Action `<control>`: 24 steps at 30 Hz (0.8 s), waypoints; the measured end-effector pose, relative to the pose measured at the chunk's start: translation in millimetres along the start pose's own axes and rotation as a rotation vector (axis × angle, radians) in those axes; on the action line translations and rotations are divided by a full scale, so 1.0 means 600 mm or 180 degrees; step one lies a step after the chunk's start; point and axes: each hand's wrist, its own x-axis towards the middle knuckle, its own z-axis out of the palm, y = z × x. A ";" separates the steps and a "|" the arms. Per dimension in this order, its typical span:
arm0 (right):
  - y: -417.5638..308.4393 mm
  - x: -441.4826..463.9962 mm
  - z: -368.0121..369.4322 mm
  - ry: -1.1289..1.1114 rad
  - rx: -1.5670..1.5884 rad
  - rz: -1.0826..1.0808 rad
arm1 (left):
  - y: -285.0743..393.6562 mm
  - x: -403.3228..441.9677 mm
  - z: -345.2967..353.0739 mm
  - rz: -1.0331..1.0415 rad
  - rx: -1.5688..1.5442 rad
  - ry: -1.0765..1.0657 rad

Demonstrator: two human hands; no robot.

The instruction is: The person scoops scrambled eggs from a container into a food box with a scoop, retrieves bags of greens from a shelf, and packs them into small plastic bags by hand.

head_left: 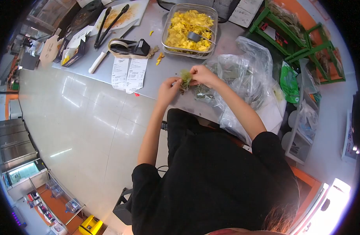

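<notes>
In the head view, my left hand [169, 90] and my right hand [204, 76] meet over the metal table's near edge. Between their fingertips is a small bunch of leafy greens [185, 75], pale green on top with darker stems or bits hanging below. The kind of herb is too small to tell. Fingers of both hands are pinched on it. Beside and under my right forearm lies a large transparent plastic bag [252, 80], with more dark green leaves [204, 92] at its left side. Beyond my hands stands a glass container [164, 39] of yellow crumbly food [188, 25] with a grey-headed spoon [194, 37] in it.
To the left are a tape dispenser [139, 47], printed receipts [128, 75], a white-handled knife [97, 62], and black tongs [113, 21] on a stained cutting board [137, 11]. Green crates [280, 27] and a green packet [290, 83] stand at right.
</notes>
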 end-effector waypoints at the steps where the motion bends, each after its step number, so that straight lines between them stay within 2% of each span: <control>1: 0.000 -0.003 -0.004 -0.0031 -0.0216 -0.0042 | -0.010 0.002 0.005 0.0009 0.0064 0.0016; 3: -0.003 -0.010 -0.011 -0.0104 -0.0649 -0.0133 | -0.006 0.003 0.010 0.0074 0.0493 0.0079; 6: -0.022 -0.023 -0.009 0.0077 -0.2280 -0.0492 | -0.028 0.007 0.019 0.0513 0.1070 0.0154; 7: -0.015 -0.024 -0.009 0.0029 -0.2022 -0.0677 | -0.040 0.009 0.024 0.0720 0.1246 0.0176; 10: -0.005 -0.039 0.004 -0.0052 -0.1294 -0.1191 | -0.026 0.009 0.026 0.0049 0.1107 0.0304; 13: -0.020 -0.073 0.032 0.0133 -0.0914 -0.1481 | 0.019 -0.005 0.016 -0.0239 0.0533 0.0499; 16: 0.010 -0.050 0.031 0.0500 -0.0911 -0.1449 | 0.023 -0.014 0.019 -0.0058 0.0141 0.0541; 18: 0.024 -0.040 0.025 0.0663 -0.0710 -0.1223 | 0.024 -0.018 0.013 0.0133 0.0492 0.0357; 19: 0.031 -0.036 0.020 0.0639 -0.0841 -0.1221 | 0.024 -0.020 0.012 0.0223 0.0659 0.0265; 22: 0.021 -0.044 0.017 0.0536 -0.1438 -0.1316 | 0.005 -0.023 0.015 0.1007 0.1014 0.0535; 24: -0.003 -0.056 0.023 0.0438 -0.2087 -0.1539 | -0.015 -0.020 0.014 0.1022 0.1476 0.0349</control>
